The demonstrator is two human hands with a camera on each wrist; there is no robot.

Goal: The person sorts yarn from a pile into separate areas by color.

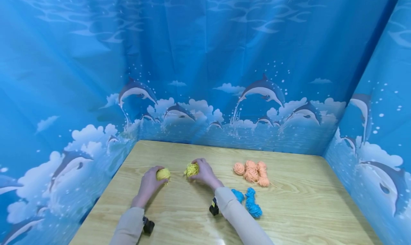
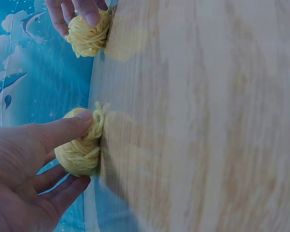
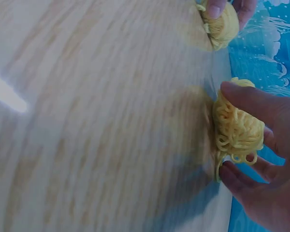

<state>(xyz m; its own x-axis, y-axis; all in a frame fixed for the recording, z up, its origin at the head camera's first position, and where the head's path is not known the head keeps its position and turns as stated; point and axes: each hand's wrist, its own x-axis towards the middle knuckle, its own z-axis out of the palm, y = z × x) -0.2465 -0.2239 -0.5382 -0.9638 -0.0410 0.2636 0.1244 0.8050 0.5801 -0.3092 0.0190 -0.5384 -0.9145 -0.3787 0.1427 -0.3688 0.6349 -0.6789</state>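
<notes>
My left hand [image 1: 150, 183] grips a pale yellow ball of yarn [image 1: 163, 174] on the left of the table, thumb on one side and fingers curled round the other, as the left wrist view [image 2: 77, 150] shows. To its right, my right hand [image 1: 205, 173] holds a second, brighter yellow ball of yarn [image 1: 192, 169] between thumb and fingers. Loose loops stick out of this looser ball [image 3: 239, 125] in the right wrist view. Both yellow balls sit right at the tabletop, a short gap between them.
Peach yarn bundles [image 1: 251, 171] lie together at the table's right. Nearer, blue yarn [image 1: 253, 204] lies partly behind my right sleeve [image 1: 239, 213]. A blue dolphin-print curtain [image 1: 205, 77] surrounds the back and sides of the wooden table [image 1: 308, 202].
</notes>
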